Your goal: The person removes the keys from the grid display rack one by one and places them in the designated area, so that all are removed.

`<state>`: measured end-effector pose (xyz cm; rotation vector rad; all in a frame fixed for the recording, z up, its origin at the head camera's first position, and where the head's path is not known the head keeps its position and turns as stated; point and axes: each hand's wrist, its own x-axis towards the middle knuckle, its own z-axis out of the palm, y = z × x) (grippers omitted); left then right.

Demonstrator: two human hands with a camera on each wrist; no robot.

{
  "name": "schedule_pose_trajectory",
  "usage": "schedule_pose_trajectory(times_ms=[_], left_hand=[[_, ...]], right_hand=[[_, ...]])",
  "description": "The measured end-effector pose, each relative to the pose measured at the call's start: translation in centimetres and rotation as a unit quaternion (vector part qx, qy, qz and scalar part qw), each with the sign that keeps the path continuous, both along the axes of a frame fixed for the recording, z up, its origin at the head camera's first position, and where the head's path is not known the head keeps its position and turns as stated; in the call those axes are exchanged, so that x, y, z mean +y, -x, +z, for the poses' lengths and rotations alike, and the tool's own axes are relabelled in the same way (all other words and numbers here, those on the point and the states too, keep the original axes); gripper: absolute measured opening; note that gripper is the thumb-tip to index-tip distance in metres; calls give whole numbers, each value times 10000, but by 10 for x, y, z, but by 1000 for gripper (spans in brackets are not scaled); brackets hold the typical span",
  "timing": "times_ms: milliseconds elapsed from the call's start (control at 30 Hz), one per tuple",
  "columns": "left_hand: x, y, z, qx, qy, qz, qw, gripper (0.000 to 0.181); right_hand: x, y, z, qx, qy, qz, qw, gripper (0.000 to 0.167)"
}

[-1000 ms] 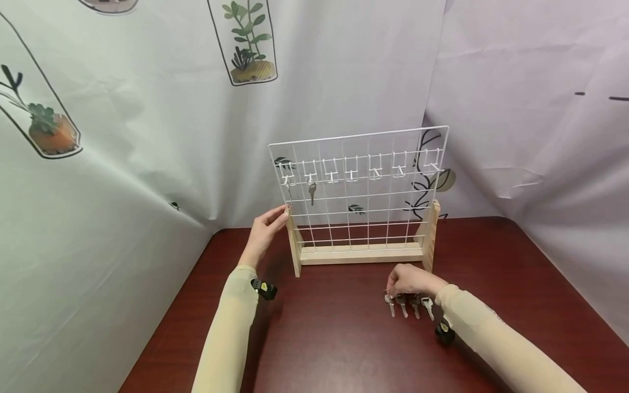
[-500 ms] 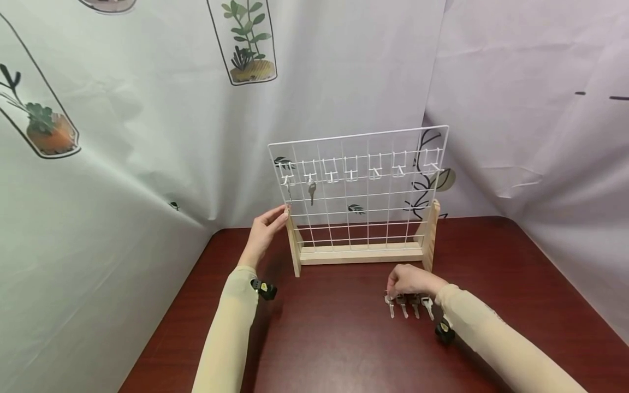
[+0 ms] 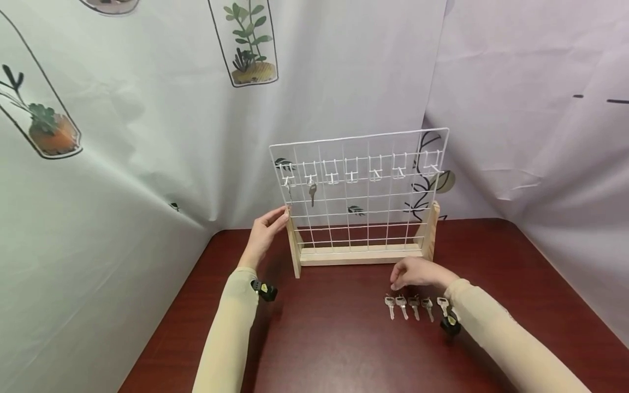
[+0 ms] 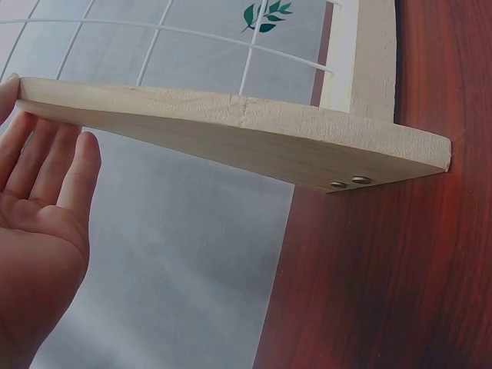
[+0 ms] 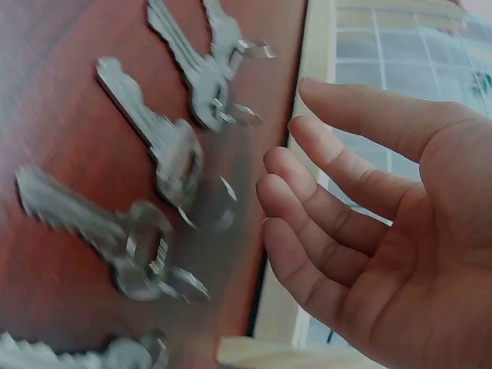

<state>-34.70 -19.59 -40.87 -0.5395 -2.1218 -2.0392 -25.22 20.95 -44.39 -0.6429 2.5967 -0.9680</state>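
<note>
While L hand [image 3: 262,232] pinches pale wooden L upright [image 4: 231,138] of white wire-grid rack [image 3: 368,196], R hand [image 3: 417,273], loosely bent & empty, is just beyond 5 silver metal keys [image 3: 414,306], nr R on dark-red tbl [image 3: 319,322].

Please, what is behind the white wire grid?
Behind the white wire grid, a pale backdrop with printed leaves shows through, and lower down, the dark red table. Whatever the wooden crossbar covers cannot be seen.
</note>
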Motion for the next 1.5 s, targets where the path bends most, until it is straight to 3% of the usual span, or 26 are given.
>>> schedule_pose_trajectory(times_ms=[300,533,633,800,1000,1433,1500], left_hand=[[-3,-3,5,-88,-78,-76,9999,44],[3,-21,23,-130,6,-120,9998,41],[2,-18,19,-151,23,-117,9998,42],[-1,-4,3,-127,4,-76,9999,43],[2,-2,-3,109,261,129,9995,43],[-1,-1,-1,192,406,185,9988,43],[-1,-7,6,106,423,125,9990,42]], right_hand=[[17,9,23,10,336,-374,9987,12],[10,16,40,786,375,-563,9946,21],[2,19,47,983,555,-700,9911,22],[-14,24,60,1117,1070,-904,9838,29],[-41,28,81,988,1803,-1199,9713,33],[-93,34,115,1148,2605,-1101,9523,36],[-99,35,118,1085,2728,-1118,9494,37]])
